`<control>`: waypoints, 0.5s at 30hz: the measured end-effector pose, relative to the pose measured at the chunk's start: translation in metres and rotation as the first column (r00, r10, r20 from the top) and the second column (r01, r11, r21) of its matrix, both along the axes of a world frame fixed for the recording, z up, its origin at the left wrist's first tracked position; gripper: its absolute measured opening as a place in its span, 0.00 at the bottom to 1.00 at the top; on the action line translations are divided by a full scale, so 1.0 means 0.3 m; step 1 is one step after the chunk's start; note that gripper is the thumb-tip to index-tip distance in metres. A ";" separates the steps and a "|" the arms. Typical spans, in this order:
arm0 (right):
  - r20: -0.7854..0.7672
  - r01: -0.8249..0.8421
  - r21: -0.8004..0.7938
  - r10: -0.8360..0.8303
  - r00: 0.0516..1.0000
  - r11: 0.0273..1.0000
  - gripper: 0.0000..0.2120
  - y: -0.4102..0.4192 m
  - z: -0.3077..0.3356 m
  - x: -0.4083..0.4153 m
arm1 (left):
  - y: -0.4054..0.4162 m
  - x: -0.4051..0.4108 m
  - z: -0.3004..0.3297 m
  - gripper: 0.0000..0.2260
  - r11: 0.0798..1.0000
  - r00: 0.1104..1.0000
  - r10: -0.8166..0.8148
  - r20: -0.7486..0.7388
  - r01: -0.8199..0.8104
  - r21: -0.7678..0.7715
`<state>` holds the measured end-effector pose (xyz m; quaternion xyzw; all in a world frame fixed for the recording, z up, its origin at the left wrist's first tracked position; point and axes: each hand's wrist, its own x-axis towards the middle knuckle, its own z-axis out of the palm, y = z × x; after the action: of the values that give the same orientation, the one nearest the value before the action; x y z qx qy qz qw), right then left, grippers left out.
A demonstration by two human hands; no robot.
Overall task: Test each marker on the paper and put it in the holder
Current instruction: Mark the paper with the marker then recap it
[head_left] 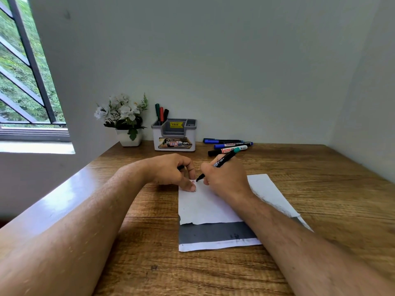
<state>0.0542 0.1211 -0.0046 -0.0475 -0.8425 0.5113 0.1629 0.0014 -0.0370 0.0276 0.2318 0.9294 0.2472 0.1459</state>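
Item: marker in hand; black barrel, green end cap pointing up and away toward the far right, nib down at the top left corner of the paper; I read the long axis as a diagonal, nib low and near me, tail high and toward the spare markers.

Item: right hand; fingers closed round the lower barrel in a writing grip; heel resting on the sheet.

Item: left hand; thumb pressed on the paper's corner just beside the nib; the other fingers curled, with something dark showing between them, possibly the cap, though I cannot tell from this angle.

Item: red scribbles on the paper, between thumb and nib.

Item: holder; grey and white, at the back of the wooden desk, beyond the left hand and left of the nib; three markers already stand in its left compartment.

Item: untested markers; lying flat, roughly parallel to the back edge, just behind the right hand.

Item: potted flowers; left of the holder.

Judgement: I take this as the test stroke; for the drop, the holder lies forward and leftward of the marker-bearing right hand, while the left is nearer to it.
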 end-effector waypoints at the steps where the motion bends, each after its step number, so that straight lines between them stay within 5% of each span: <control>1: -0.003 0.001 0.004 -0.001 1.000 1.000 0.08 0.000 0.000 0.000 | 0.001 -0.002 0.000 0.12 1.000 1.000 0.001 -0.002 -0.001 -0.001; 15: 0.012 0.011 -0.021 -0.011 1.000 1.000 0.09 0.004 0.000 -0.005 | 0.001 -0.007 -0.001 0.11 1.000 1.000 0.005 0.013 -0.004 -0.016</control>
<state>0.0527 0.1222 -0.0046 -0.0570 -0.8377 0.5191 0.1600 -0.0008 -0.0366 0.0274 0.2269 0.9309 0.2417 0.1532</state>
